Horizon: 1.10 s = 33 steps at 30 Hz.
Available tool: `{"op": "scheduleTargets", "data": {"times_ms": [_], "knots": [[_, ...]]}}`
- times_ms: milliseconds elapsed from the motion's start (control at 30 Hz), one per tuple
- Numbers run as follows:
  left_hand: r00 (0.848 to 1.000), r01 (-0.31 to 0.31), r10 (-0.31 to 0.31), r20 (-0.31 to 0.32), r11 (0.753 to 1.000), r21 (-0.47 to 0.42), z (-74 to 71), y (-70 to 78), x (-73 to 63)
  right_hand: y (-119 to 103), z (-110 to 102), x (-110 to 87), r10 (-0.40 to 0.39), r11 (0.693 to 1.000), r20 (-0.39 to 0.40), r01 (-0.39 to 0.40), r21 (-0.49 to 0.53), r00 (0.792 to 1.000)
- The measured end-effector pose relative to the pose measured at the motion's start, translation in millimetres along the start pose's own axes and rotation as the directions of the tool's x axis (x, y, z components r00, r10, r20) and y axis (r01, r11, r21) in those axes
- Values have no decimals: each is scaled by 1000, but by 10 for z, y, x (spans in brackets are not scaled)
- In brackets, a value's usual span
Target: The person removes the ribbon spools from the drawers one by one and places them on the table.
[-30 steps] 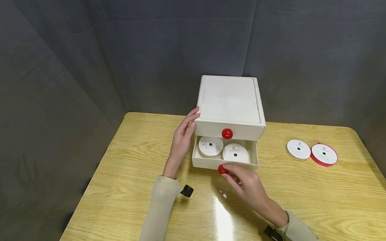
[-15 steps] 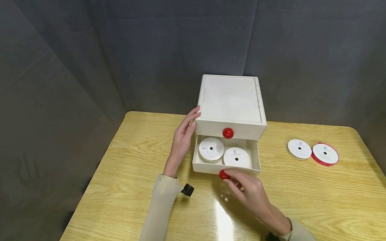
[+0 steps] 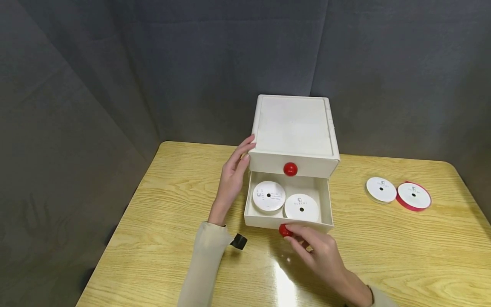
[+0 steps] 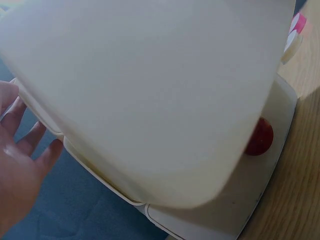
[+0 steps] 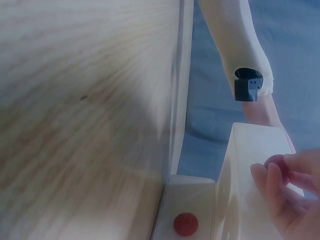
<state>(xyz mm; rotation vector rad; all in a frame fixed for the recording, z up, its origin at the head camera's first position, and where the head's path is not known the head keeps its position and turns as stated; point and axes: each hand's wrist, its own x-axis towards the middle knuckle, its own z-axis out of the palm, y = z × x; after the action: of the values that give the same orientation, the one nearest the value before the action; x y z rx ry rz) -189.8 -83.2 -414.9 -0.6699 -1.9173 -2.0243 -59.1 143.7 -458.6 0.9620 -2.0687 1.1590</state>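
A white two-drawer box (image 3: pixel 295 125) stands on the table, its lower drawer (image 3: pixel 261 221) pulled out. Between thumb and fingertips, my right hand (image 3: pixel 322 253) pinches that drawer's red knob (image 3: pixel 284 230); the right wrist view also shows this pinch on the knob (image 5: pixel 276 162). Inside the drawer lie two white ribbon spools, one at left (image 3: pixel 268 204) and one at right (image 3: pixel 301 214). My left hand (image 3: pixel 230 179) rests with extended fingers against the box's left side near the front corner. Above the opening, the upper drawer with its red knob (image 3: pixel 290 169) is closed.
On the wooden table (image 3: pixel 165 204), right of the box, lie a white ribbon spool (image 3: pixel 377 192) and a spool with red-pink ribbon (image 3: pixel 416 200), side by side. A dark grey curtain (image 3: pixel 222 64) hangs behind the table and along its left.
My right hand has drawn the lower drawer further out toward the front, uncovering more of its inside. The two spools moved with it. My left hand has stayed against the box.
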Motion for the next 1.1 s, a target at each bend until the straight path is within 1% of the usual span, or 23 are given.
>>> {"op": "scheduleTargets", "data": {"times_ms": [100, 233, 467, 633, 733, 867, 1000, 1100], "knots": [[1000, 12, -12, -1, 1000, -1, -1, 3, 24, -22, -24, 18, 7, 1000, 5, -7, 22, 1000], [1000, 12, -12, 1, 1000, 4, -7, -3, 19, -29, -29, -6, -5, 999, 0, 5, 40, 1000], [1000, 9, -9, -4, 1000, 3, -9, -1, 19, -43, -24, -60, 15, 999, 16, -16, 44, 1000], [1000, 5, -5, -5, 1000, -3, -2, -1, 19, -31, -15, -101, 10, 999, 11, -10, 40, 1000], [1000, 4, -4, -3, 1000, 5, -2, -4, 20, -24, -30, -93, 5, 999, 35, -7, 39, 999], [1000, 1, -1, 1, 1000, 8, -1, -2, 22, -62, -122, 27, -42, 999, 39, 43, -8, 998], [1000, 1, -1, -5, 1000, 1, 0, -1, 18, -122, -280, 243, -130, 990, -34, 128, -62, 991], [1000, 11, -11, -9, 1000, 1, 1, 3, 18, -120, -395, 408, -164, 984, -65, 158, -84, 984]]}}
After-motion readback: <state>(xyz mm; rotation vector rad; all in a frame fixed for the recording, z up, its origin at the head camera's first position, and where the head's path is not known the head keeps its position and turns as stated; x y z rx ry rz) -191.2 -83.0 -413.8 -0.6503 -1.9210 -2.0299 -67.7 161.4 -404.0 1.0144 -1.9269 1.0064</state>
